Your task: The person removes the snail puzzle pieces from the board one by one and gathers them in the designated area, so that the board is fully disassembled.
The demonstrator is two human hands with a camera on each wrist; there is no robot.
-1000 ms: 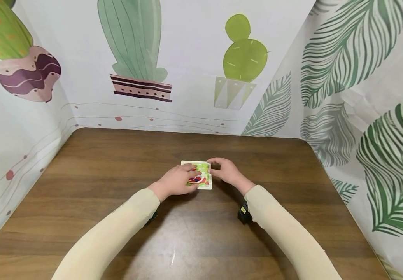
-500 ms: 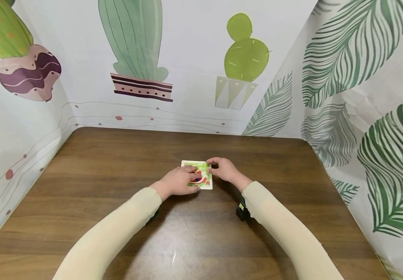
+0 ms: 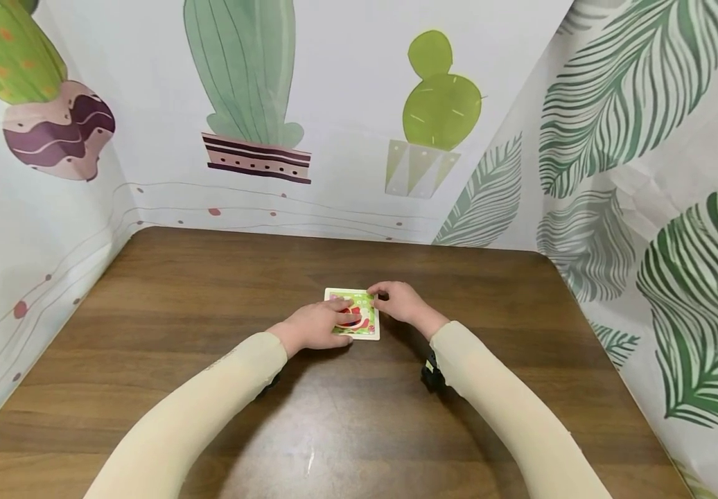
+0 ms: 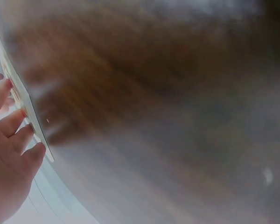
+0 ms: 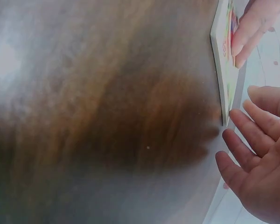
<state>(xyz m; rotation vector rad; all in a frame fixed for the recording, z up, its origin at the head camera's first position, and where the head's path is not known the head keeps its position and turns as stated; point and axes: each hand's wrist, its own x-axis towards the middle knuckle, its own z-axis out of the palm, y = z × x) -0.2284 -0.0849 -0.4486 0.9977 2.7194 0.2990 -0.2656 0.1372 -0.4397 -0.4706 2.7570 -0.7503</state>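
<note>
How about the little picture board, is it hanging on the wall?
No, in the head view the picture board lies on the brown table.

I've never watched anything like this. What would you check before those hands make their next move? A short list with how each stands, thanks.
1. Board lies flat on the table: ok.
2. Left hand is over the board: ok, its fingers lie across the left part of the top.
3. Right hand is at the board: ok, it is by the right edge, near the far corner.
4. Right hand has a firm grip: not ok, its thumb and fingers are apart in the right wrist view.
5. Board's whole top is in view: not ok, the left hand covers part.
6. Left hand is pressing hard: cannot tell.
</note>
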